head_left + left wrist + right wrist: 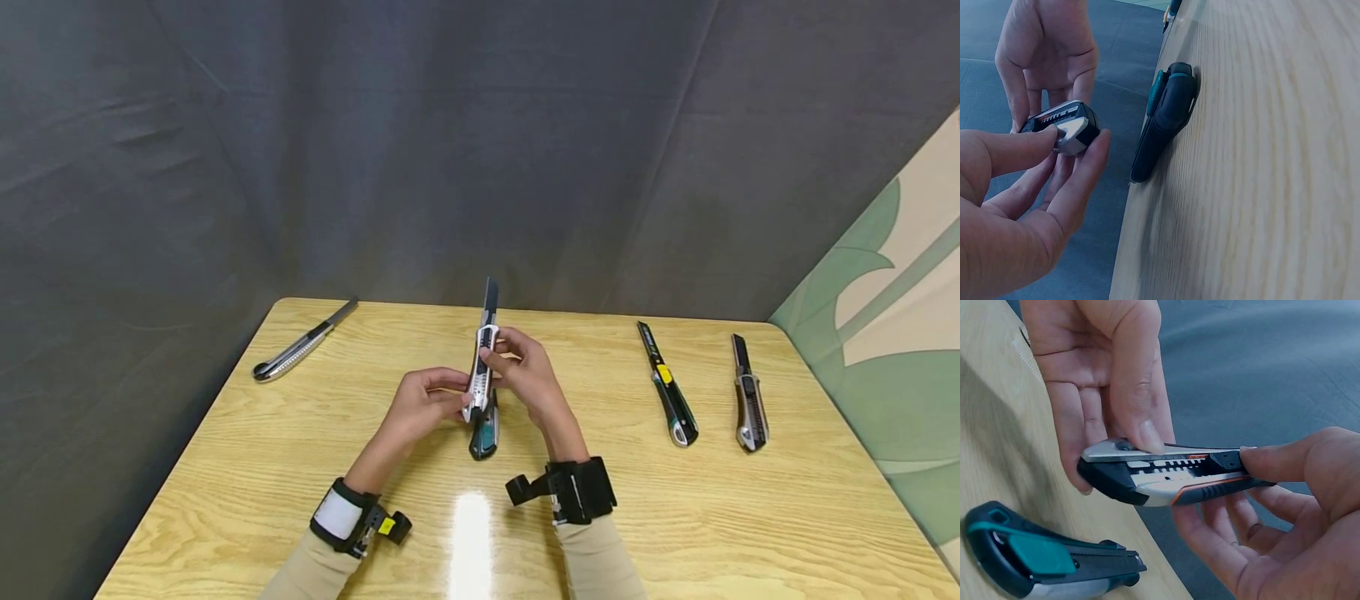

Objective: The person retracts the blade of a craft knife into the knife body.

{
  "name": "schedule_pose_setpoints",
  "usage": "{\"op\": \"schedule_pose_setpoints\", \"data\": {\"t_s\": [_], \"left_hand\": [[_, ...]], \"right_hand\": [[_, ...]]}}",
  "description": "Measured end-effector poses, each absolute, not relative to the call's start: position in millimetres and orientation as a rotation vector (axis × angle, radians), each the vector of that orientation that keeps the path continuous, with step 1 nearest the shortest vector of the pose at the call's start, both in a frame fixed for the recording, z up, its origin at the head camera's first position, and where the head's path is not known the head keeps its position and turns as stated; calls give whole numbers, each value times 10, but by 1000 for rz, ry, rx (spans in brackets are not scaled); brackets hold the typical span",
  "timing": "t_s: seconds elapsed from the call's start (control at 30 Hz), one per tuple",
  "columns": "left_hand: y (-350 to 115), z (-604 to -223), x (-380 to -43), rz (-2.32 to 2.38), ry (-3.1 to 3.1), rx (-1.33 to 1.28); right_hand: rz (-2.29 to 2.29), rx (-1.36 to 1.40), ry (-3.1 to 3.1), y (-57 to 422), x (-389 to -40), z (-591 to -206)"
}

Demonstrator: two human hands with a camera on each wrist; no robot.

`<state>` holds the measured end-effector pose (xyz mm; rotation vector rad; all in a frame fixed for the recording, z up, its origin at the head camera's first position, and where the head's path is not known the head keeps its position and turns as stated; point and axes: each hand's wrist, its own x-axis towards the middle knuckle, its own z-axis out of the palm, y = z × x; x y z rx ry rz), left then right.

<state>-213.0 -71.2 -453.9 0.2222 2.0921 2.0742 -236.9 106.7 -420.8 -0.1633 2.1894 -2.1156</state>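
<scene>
Both hands hold a silver and black snap-off utility knife (481, 377) above the middle of the table, its long dark blade (491, 302) extended and pointing away. My left hand (424, 406) pinches the rear end of the handle between thumb and fingers. Around the front part, my right hand (529, 371) grips the knife, its thumb at the black slider (1222, 463). Orange trim lines the handle in the right wrist view. Below it on the table lies a green and black utility knife (1041, 553), partly hidden from the head view by the held one.
A silver utility knife (296, 350) with blade out lies at the table's (247, 492) back left. To the right lie a black and green knife with a yellow slider (670, 387) and a silver-brown knife (750, 400). A dark curtain (480, 150) hangs behind the back edge.
</scene>
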Motion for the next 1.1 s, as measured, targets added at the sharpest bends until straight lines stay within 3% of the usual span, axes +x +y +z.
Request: {"op": "schedule_pose_setpoints", "data": {"t_s": [0.67,1.1], "left_hand": [[-742,-4518,-2128,2034,2190,167],[-707,-4523,-2130,2101,2085,161]], "right_hand": [[-2016,33,2160,995,-2373,-4278],[-2026,-135,2195,1000,-2360,-4247]]}}
